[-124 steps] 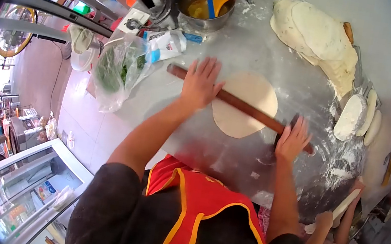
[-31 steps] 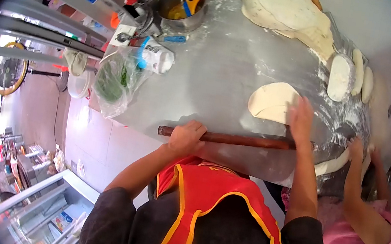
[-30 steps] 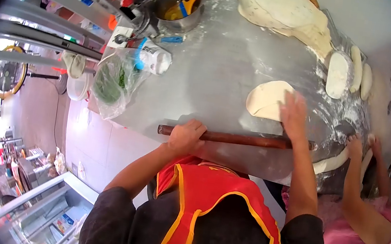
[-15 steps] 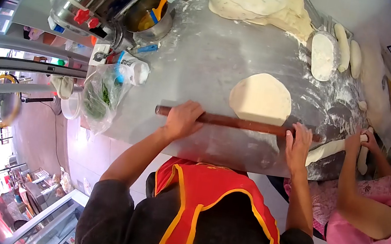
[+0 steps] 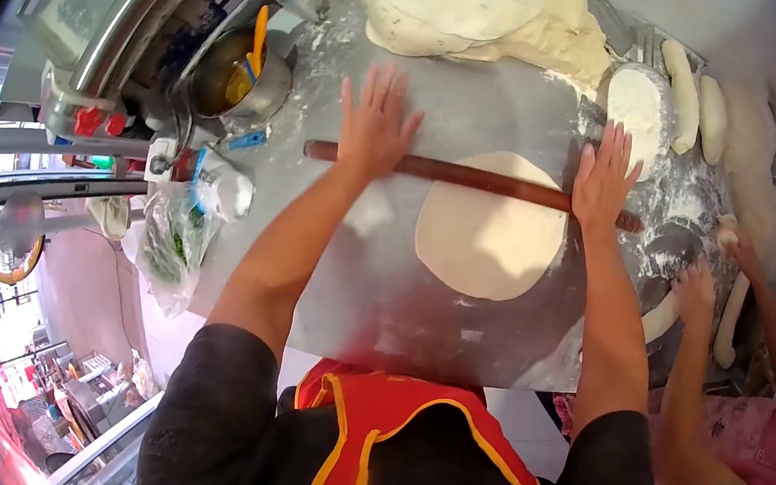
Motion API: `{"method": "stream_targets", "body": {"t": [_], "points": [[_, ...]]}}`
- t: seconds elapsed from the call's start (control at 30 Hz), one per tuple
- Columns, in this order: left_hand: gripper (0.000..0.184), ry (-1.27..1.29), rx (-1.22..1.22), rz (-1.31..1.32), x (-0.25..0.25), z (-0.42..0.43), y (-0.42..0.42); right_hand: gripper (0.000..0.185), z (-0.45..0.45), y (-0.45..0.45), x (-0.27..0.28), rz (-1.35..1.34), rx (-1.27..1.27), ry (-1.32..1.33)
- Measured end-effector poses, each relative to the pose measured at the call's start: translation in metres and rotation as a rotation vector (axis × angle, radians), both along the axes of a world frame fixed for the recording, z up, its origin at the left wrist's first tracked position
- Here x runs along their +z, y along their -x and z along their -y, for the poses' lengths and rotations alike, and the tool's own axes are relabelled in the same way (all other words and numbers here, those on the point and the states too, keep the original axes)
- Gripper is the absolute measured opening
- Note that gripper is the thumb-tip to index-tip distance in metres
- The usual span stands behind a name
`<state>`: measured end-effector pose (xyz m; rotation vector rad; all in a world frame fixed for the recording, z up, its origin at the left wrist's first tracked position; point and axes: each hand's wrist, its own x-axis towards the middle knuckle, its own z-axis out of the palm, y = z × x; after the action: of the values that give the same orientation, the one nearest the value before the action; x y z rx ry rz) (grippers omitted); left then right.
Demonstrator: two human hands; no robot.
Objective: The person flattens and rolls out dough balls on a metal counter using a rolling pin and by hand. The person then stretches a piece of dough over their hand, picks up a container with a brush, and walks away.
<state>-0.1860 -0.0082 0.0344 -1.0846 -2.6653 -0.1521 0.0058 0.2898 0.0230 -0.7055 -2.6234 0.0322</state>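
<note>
A brown wooden rolling pin (image 5: 487, 181) lies across the upper part of a flat round sheet of dough (image 5: 488, 243) on the metal worktop (image 5: 341, 286). My left hand (image 5: 377, 130) presses flat on the pin near its left end, fingers stretched forward and spread. Near the other end, my right hand (image 5: 604, 182) rests palm down on the pin, its fingers also extended. Both hands are open on top of the wood, not wrapped around it. The pin hides a strip of the dough beneath it.
Stacked dough sheets (image 5: 464, 3) lie at the back, beside a container of flour (image 5: 635, 109) and dough rolls (image 5: 679, 95). On the left are a metal pot (image 5: 265, 89) and a plastic bag of greens (image 5: 175, 241). At right, a co-worker's hands (image 5: 697, 292) handle dough.
Both my hands and the rolling pin have moved forward, from the dough's near edge to its upper part. My fingers have straightened. The co-worker's hands have separated, one reaching farther forward. The view has shifted.
</note>
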Motion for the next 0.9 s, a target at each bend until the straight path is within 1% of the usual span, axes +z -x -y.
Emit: {"method": "stream_targets", "body": {"t": [0.03, 0.13, 0.17, 0.23, 0.27, 0.3, 0.33, 0.37, 0.4, 0.47, 0.5, 0.53, 0.57, 0.6, 0.67, 0.7, 0.8, 0.9], "points": [[0.066, -0.039, -0.004, -0.049, -0.001, -0.010, 0.013, 0.054, -0.009, 0.011, 0.001, -0.027, 0.004, -0.021], [0.066, -0.059, 0.036, -0.073, 0.000, -0.021, 0.027, 0.056, -0.013, 0.021, 0.007, -0.045, 0.058, -0.056], [0.067, -0.039, 0.018, -0.028, 0.000, -0.015, 0.019, 0.055, -0.006, 0.010, 0.005, -0.013, 0.102, -0.028], [0.067, 0.008, -0.019, 0.070, -0.002, 0.018, -0.026, 0.056, 0.022, -0.036, 0.005, 0.075, 0.107, 0.075], [0.066, 0.047, -0.047, 0.172, -0.002, 0.040, -0.056, 0.057, 0.040, -0.067, 0.001, 0.099, 0.148, 0.000], [0.066, -0.022, -0.099, 0.220, 0.000, 0.064, -0.085, 0.059, 0.064, -0.098, 0.007, 0.176, 0.121, 0.091], [0.068, -0.121, -0.110, 0.348, -0.004, 0.086, -0.113, 0.061, 0.083, -0.130, 0.002, 0.103, 0.150, 0.163], [0.069, -0.225, -0.143, 0.371, -0.005, 0.109, -0.145, 0.058, 0.104, -0.160, -0.001, 0.064, 0.181, 0.172], [0.066, -0.227, -0.149, 0.426, 0.005, 0.122, -0.164, 0.056, 0.110, -0.169, 0.005, 0.098, 0.171, 0.208], [0.059, -0.039, -0.135, 0.450, 0.004, 0.122, -0.151, 0.051, 0.112, -0.187, 0.015, 0.180, 0.154, 0.287], [0.055, -0.104, -0.174, 0.378, 0.003, 0.116, -0.136, 0.046, 0.091, -0.174, 0.016, 0.196, 0.145, 0.356], [0.052, -0.174, -0.212, 0.295, 0.001, 0.102, -0.111, 0.045, 0.081, -0.154, 0.017, 0.156, 0.110, 0.303], [0.049, -0.239, -0.167, 0.235, -0.002, 0.086, -0.092, 0.045, 0.072, -0.132, 0.018, 0.112, 0.082, 0.247], [0.050, -0.179, -0.167, 0.214, -0.003, 0.084, -0.098, 0.044, 0.070, -0.123, 0.018, 0.070, 0.052, 0.199], [0.051, -0.053, -0.167, 0.167, -0.002, 0.088, -0.107, 0.043, 0.084, -0.143, 0.024, 0.103, 0.126, 0.176], [0.052, -0.079, -0.179, 0.262, 0.011, 0.099, -0.123, 0.042, 0.094, -0.159, 0.028, 0.117, 0.162, 0.164], [0.054, 0.009, -0.263, 0.522, -0.004, 0.135, -0.148, 0.045, 0.114, -0.212, 0.021, 0.200, 0.228, 0.198], [0.052, 0.096, -0.286, 0.533, 0.010, 0.126, -0.129, 0.045, 0.117, -0.232, 0.029, 0.228, 0.257, 0.304]]}}
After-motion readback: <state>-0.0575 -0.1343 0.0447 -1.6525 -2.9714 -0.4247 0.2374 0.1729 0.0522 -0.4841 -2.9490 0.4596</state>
